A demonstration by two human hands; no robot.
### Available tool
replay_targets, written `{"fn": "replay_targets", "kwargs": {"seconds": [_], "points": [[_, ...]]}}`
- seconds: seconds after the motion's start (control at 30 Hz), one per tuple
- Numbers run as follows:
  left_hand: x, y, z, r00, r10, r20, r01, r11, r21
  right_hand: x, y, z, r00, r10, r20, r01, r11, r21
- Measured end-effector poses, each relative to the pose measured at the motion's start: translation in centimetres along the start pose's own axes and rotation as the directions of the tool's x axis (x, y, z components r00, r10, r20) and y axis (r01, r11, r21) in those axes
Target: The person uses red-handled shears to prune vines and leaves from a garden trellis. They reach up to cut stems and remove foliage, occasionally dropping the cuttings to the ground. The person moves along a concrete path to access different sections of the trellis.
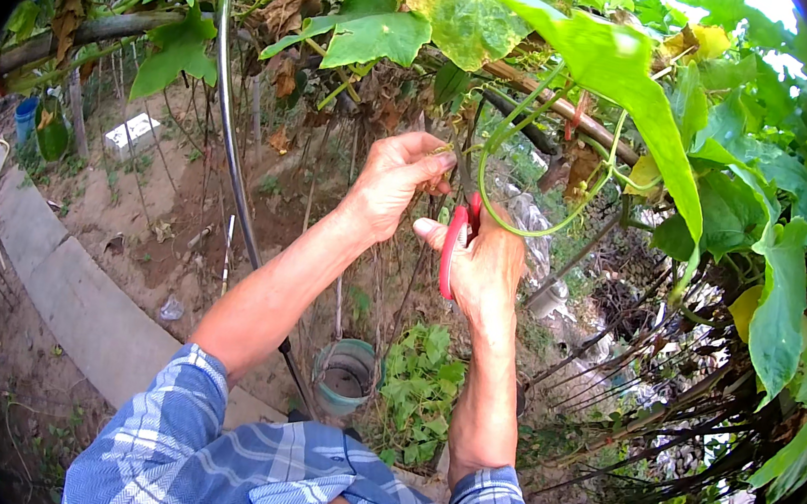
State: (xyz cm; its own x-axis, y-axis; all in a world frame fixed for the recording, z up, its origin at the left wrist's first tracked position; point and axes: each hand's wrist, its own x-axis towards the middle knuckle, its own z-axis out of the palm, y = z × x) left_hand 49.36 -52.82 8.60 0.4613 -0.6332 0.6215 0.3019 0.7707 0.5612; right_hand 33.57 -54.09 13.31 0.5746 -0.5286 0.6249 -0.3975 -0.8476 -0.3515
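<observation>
Red-handled pruning shears [452, 248] are held upright, long axis near vertical, tips pointing up toward the curling green vine [530, 207]; the right hand [482, 267] is closed around the handles; just left of the shears, the left hand [397, 181] is pinched shut on a dry stem [441, 151].
</observation>
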Motion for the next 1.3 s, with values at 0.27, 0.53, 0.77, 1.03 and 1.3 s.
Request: {"fn": "replay_targets", "kwargs": {"seconds": [0.27,0.53,0.77,1.03,1.3], "points": [[-1.3,-0.5,0.1,0.996,-0.063,0.07,0.061,0.998,0.032,-0.5,1.6,1.5,0.989,-0.06,-0.134,0.064,0.998,0.02],[-3.0,-1.6,-0.6,0.989,-0.145,0.013,0.145,0.989,0.024,-1.5,4.4,2.4,0.997,0.018,-0.075,-0.014,0.998,0.058],[-4.2,-1.4,-2.4,0.991,-0.132,-0.033,0.135,0.987,0.09,1.5,7.9,4.3,0.984,0.024,0.176,-0.111,0.855,0.506],[-5.6,-0.1,-3.2,0.992,-0.035,-0.124,0.067,0.962,0.265,5.5,5.6,4.6,0.945,0.128,0.3,-0.279,0.794,0.54],[1.1,7.2,2.5,0.992,-0.036,-0.119,0.028,0.997,-0.068,-1.1,6.9,8.3,0.91,0.194,0.366,-0.384,0.727,0.569]]}}
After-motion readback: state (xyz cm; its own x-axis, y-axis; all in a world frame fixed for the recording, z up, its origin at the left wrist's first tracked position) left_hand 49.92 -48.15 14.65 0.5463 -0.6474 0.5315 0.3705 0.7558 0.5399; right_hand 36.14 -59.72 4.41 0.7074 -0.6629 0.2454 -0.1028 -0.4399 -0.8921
